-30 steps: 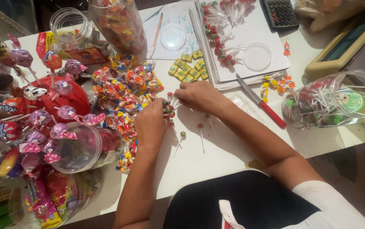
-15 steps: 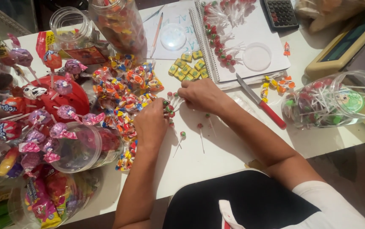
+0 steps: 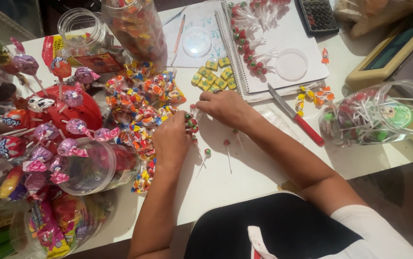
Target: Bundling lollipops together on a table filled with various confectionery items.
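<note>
At the middle of the white tabletop (image 3: 245,177), the left hand (image 3: 172,139) and right hand (image 3: 225,106) meet, fingers pinching a small bunch of lollipops (image 3: 190,123) by the sticks, heads together. Loose ones (image 3: 225,144) lie just beside. A red-handled knife (image 3: 296,115) and a tipped clear jar (image 3: 377,117) lie toward the right edge.

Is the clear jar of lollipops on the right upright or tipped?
Tipped: the jar lies on its side on the table, sticks pointing sideways.
</note>
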